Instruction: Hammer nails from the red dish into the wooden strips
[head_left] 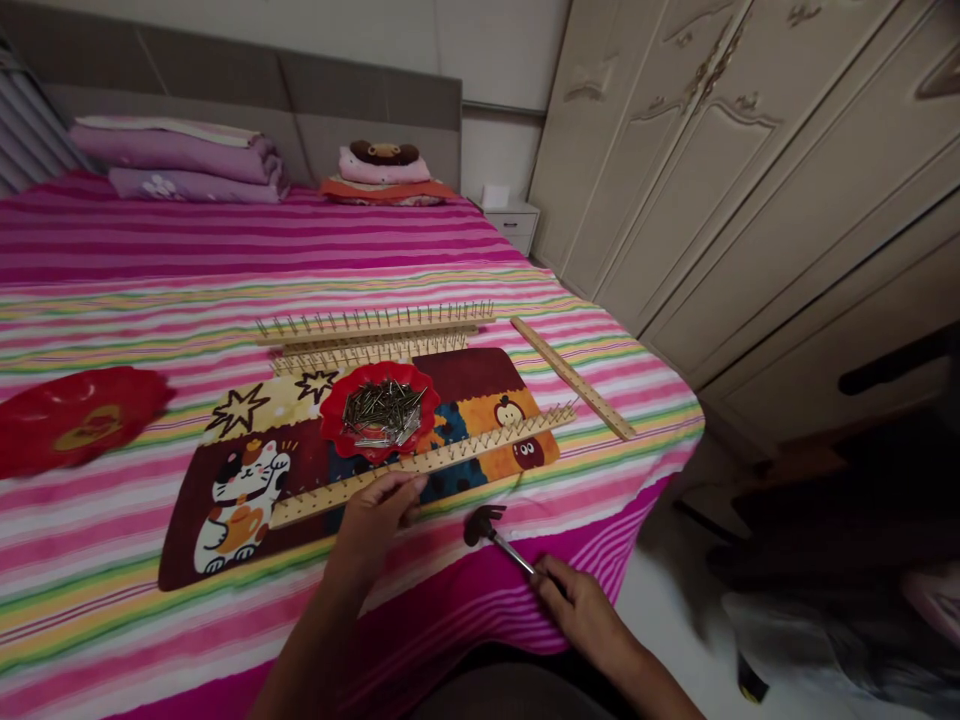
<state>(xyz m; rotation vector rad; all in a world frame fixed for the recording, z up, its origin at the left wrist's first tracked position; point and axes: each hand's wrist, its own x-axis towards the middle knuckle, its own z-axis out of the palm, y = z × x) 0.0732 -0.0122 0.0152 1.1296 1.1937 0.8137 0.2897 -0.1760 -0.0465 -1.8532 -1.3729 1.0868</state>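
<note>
Single head-worn view, facing forward and down, close above both hands (579, 606), bed (225, 235) beyond

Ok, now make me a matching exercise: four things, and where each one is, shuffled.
1. Hammer
2. Loose nails
3. Cat picture
4. Large red plate

A. At the left edge of the view, on the striped bedspread
B. Gripped in the right hand
C. Piled in the red bowl
D. On the left end of the mat

Pairs: 1-B, 2-C, 3-D, 4-A
</note>
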